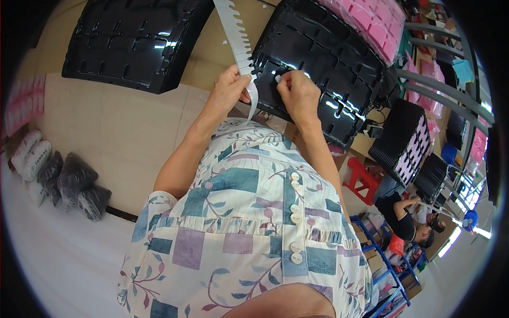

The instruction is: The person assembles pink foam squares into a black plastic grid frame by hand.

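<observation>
Notched white strip, upper centre of frame, slanting beside a black moulded tray, its lower end curling down; left hand, closed, pinching the strip; right hand, fingers bunched, pinching a small white piece over the tray; second black tray, upper left; pink moulded trays, upper right; red plastic stool, right of centre
</observation>
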A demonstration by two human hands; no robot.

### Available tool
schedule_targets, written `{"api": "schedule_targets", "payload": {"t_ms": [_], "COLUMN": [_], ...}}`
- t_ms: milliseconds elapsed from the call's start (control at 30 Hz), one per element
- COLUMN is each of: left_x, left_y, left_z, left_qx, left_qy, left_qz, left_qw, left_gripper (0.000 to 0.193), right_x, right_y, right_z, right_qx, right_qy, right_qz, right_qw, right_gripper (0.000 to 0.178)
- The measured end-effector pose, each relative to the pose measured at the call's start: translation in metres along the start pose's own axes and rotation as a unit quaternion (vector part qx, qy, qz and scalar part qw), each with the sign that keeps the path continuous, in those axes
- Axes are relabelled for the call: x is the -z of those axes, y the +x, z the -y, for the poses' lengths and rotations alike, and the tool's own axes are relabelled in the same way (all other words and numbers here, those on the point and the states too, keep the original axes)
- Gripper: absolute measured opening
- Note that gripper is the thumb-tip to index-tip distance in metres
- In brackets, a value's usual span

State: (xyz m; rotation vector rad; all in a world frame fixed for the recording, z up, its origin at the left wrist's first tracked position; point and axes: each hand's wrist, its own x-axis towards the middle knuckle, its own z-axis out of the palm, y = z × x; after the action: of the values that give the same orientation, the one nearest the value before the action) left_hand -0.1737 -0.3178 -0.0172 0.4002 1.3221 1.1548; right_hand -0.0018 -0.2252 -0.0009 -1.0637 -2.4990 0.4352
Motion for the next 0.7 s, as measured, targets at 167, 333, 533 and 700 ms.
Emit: {"api": "schedule_targets", "payload": {"t_ms": [167, 333, 533, 700], "left_x": [-0.004, -0.004, -0.005, -0.004], "left_y": [0.004, 0.002, 0.003, 0.002], "left_z": [0.002, -0.001, -0.001, -0.004], "left_qx": [0.001, 0.005, -0.002, 0.003], "left_qy": [-0.014, -0.010, -0.015, -0.011], "left_qz": [-0.014, -0.017, -0.020, -0.022], "left_qw": [1.000, 1.000, 1.000, 1.000], "left_gripper": [0.016, 0.016, 0.016, 0.014], "right_x": [0.007, 0.022, 0.017, -0.004], "right_y": [-0.011, -0.016, -0.009, -0.006], "right_z": [-0.007, -0.008, 0.000, 0.005], "right_qx": [-0.131, -0.241, -0.031, 0.076], "right_qy": [0.121, 0.349, 0.196, -0.001], "right_qz": [-0.027, -0.007, 0.028, 0.023], "right_qw": [0.984, 0.906, 0.980, 0.997], "right_gripper": [0.004, 0.004, 0.007, 0.012]}}
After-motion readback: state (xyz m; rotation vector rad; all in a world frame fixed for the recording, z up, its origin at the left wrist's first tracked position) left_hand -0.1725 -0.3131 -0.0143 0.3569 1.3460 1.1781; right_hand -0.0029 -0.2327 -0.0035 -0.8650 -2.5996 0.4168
